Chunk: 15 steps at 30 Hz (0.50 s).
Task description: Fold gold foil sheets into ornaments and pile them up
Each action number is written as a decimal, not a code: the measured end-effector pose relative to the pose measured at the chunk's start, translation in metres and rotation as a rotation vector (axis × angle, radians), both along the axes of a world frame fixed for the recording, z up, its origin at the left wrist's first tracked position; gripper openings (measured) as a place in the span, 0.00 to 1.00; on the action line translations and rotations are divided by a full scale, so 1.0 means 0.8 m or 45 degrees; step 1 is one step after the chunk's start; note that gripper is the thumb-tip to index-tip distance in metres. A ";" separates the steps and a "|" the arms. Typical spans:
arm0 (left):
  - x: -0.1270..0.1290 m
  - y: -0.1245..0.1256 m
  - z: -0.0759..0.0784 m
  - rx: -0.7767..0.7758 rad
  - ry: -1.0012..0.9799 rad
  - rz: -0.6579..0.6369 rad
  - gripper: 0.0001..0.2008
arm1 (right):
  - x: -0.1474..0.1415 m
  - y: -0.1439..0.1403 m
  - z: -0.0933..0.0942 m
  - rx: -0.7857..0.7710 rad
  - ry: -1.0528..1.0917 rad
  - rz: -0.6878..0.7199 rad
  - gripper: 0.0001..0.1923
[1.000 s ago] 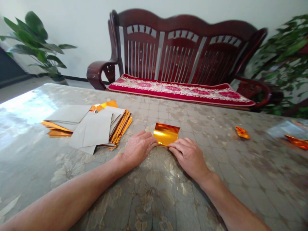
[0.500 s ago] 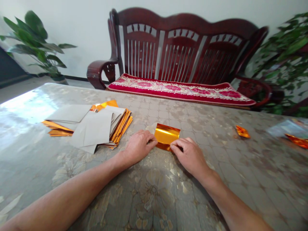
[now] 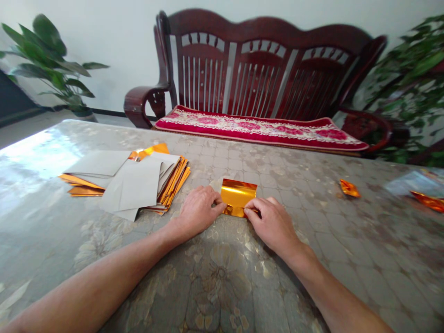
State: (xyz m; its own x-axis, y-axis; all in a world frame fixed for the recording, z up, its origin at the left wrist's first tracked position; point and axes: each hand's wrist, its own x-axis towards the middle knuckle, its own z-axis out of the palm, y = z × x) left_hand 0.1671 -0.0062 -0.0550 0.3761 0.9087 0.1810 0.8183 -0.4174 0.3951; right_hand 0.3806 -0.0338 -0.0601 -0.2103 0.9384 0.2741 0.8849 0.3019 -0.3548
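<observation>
Left hand pinching near-left edge of gold foil sheet, right hand pinching its near-right edge, sheet partly folded on floral table, foil stack well left.

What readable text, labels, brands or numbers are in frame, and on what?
None legible.
Gold foil sheet between left hand and right hand: plain, no print.
Stack of foil papers: blank grey backs, no writing.
Table cover: floral pattern only.
Bench cushion: ornament, no letters.
Small foil pieces at right: too small to tell.
</observation>
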 end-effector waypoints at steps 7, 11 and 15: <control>0.000 0.001 -0.003 0.017 0.025 0.002 0.10 | -0.001 -0.001 -0.002 0.018 -0.035 -0.005 0.05; 0.000 0.001 -0.004 0.051 0.033 -0.006 0.10 | -0.001 -0.001 -0.002 0.015 -0.048 -0.003 0.05; 0.000 0.001 -0.004 0.074 0.041 0.014 0.10 | -0.002 -0.001 -0.001 0.006 -0.064 0.010 0.04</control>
State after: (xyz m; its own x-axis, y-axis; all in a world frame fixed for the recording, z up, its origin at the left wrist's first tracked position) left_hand 0.1674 -0.0052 -0.0584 0.3730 0.9011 0.2211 0.8348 -0.4300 0.3438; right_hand 0.3789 -0.0348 -0.0613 -0.2312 0.9355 0.2672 0.8993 0.3103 -0.3083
